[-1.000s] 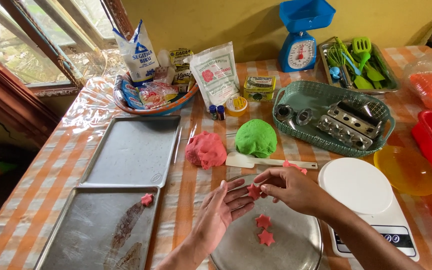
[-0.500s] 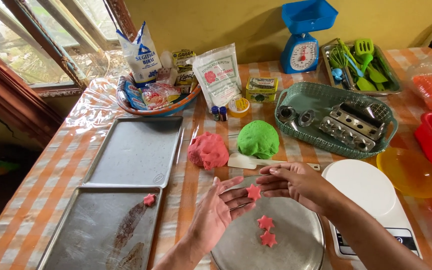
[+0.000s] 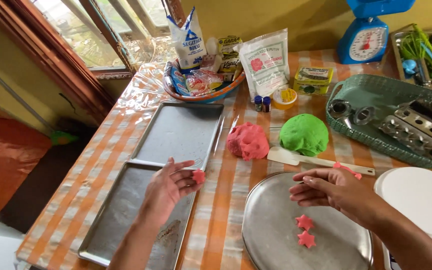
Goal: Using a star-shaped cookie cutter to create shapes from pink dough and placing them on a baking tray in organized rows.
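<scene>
Holding a small pink dough star (image 3: 198, 176) at the tips of our left hand (image 3: 168, 187), we keep it pinched lightly between thumb and fingers, probably so that its soft points are not pressed flat. The hand is above the near baking tray (image 3: 121, 220), at its upper right corner, where this tray meets the far baking tray (image 3: 178, 132); both trays lie side by side on the checked orange tablecloth (image 3: 86, 185), within easy reach. Our right hand (image 3: 328, 190) rests over the far rim of the round metal plate (image 3: 276, 235), its fingers loosely curled together, and we cannot see anything gripped inside them. On the plate, just below this hand, two more pink stars (image 3: 305, 231) lie close together, one touching the other. Behind the plate there is a white spatula (image 3: 308, 160) lying flat, and beyond it the pink dough ball (image 3: 247, 141) and the green dough ball (image 3: 304, 134) sit near each other but apart, probably so the colours do not mix. The green basket (image 3: 371, 95) with metal moulds stays to the right.
</scene>
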